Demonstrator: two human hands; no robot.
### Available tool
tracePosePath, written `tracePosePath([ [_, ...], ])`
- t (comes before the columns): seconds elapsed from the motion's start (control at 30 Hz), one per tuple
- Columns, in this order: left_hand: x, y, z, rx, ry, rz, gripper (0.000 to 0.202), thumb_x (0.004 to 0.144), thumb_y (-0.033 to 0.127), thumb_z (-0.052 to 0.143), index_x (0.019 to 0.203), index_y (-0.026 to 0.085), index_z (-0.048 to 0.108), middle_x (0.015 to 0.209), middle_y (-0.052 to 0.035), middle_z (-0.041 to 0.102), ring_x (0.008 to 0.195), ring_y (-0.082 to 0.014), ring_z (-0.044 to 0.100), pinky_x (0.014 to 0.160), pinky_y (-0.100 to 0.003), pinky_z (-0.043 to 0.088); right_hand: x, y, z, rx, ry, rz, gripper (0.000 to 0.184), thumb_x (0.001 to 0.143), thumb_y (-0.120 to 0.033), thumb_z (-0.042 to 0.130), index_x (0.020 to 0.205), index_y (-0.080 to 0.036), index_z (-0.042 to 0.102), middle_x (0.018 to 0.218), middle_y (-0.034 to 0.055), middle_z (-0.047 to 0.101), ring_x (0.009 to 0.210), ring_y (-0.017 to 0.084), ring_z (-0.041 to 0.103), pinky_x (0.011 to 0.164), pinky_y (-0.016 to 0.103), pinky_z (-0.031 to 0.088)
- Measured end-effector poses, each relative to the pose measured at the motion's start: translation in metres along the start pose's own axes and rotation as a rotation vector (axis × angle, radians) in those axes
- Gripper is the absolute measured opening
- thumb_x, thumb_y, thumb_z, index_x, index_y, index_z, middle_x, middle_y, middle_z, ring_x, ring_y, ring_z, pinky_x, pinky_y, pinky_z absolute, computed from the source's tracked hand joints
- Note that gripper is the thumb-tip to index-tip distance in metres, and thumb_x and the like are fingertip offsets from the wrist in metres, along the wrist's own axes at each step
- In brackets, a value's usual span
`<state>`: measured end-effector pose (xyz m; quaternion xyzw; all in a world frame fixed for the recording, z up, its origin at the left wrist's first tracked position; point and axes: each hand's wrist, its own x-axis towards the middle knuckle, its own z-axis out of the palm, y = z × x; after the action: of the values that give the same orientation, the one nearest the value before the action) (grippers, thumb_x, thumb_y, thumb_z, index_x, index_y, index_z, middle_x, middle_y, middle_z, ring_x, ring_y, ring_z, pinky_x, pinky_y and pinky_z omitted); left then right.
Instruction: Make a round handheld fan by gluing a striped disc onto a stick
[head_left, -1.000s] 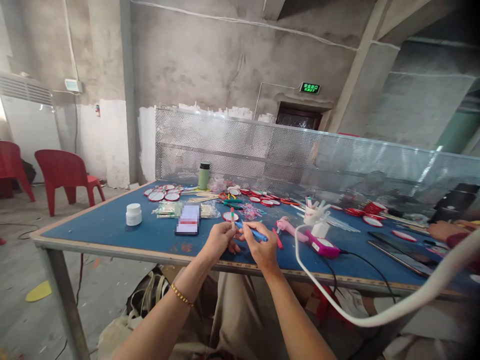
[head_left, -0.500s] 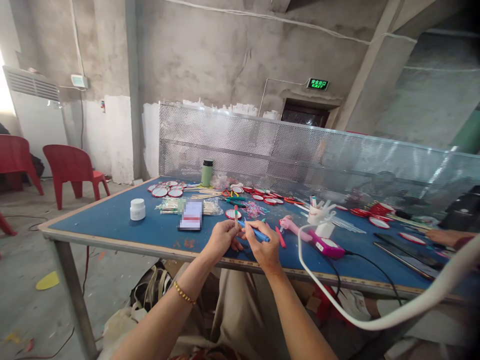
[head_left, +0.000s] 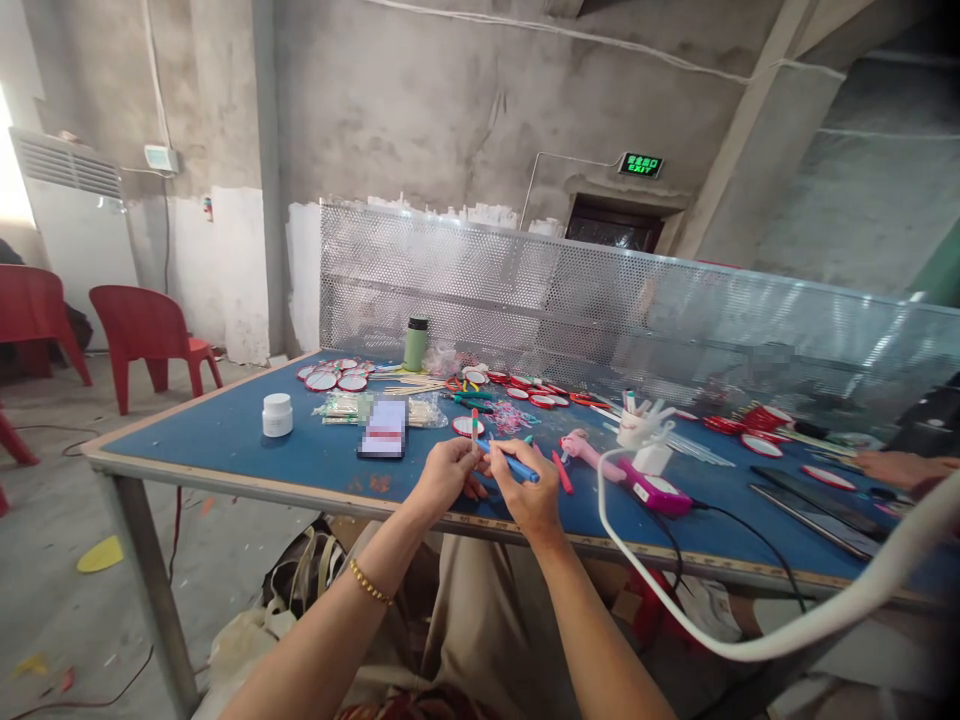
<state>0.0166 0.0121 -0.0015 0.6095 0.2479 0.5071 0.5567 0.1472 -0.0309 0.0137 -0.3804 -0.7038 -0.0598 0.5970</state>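
Observation:
My left hand (head_left: 444,474) pinches a small upright stick (head_left: 475,428) with red and green bands, just above the near edge of the blue table (head_left: 225,440). My right hand (head_left: 529,491) is closed round a blue pen (head_left: 514,466), its tip pointing left at the stick. The two hands nearly touch. A gold bracelet (head_left: 369,583) sits on my left wrist.
On the table lie a phone (head_left: 384,430), a white jar (head_left: 277,414), a green bottle (head_left: 415,345), several red-rimmed discs (head_left: 335,380), a pink glue gun (head_left: 634,480) and a white cable (head_left: 750,630). Another person's hand (head_left: 896,466) rests at the right. Red chairs (head_left: 146,335) stand left.
Both hands keep the same grip and stay close together; the stick and pen shifted only slightly. The view has drifted a little to the left.

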Motion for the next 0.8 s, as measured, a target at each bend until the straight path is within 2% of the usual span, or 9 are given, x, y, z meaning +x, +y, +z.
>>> tracePosePath([
  [0.37,-0.0016,0.0012,0.0007,0.042,0.006,0.021,0.027,0.081,0.041,0.062,0.072,0.016,0.057,0.056,0.0009,0.059,0.045,-0.0152,0.063,0.040,-0.021,0.044,0.0003,0.0007,0.0005,-0.012,-0.001,-0.011,0.017,0.093,-0.028,0.056,0.083,-0.022,0.069,0.074,0.0018,0.071,0.068,0.017,0.068,0.066,0.027,0.055],
  [0.8,0.0002,-0.0010,-0.0002,0.054,-0.009,0.024,0.023,0.084,0.034,0.057,0.074,0.015,0.055,0.059,0.0026,0.057,0.045,-0.0123,0.064,0.039,-0.017,0.044,0.0016,-0.0003,0.0008,-0.009,0.017,-0.050,0.014,0.092,-0.024,0.058,0.083,-0.021,0.069,0.073,0.0015,0.071,0.065,0.015,0.068,0.064,0.025,0.054],
])
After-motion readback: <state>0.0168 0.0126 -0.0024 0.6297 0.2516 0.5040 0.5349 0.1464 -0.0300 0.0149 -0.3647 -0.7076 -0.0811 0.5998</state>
